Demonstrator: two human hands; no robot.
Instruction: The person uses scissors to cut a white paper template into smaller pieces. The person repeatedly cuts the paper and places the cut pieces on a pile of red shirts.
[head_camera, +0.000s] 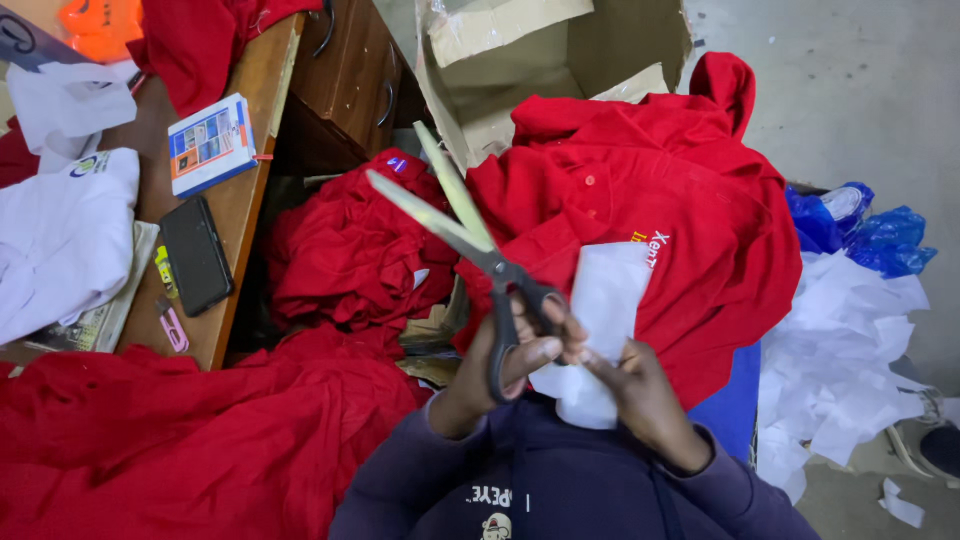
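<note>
Far left, worktop (245, 190) carried white cloth (55, 235), a small box (210, 143) w/ coloured print, black phone (196, 255) & a pink clip (174, 329) near its edge. Red fabric (160, 440) lay heaped below & beside it, more red cloth (350, 250) piled btwn worktop & cardboard box (520, 70).

Centre: left hand (505, 365) was clamped on the scissors (478, 250), fingers thru the black loops, blades apart & pointing up-left over the red pile. Right hand (640, 395) pinched the lower part of a white sheet (600, 320), held just beside the scissor handles; hands touching or nearly so. Sheet sat in front of a red shirt (660, 200) draped off the box.

Right: blue plastic bags (860, 230), then white scraps (850, 350) heaped on grey floor (860, 80).
</note>
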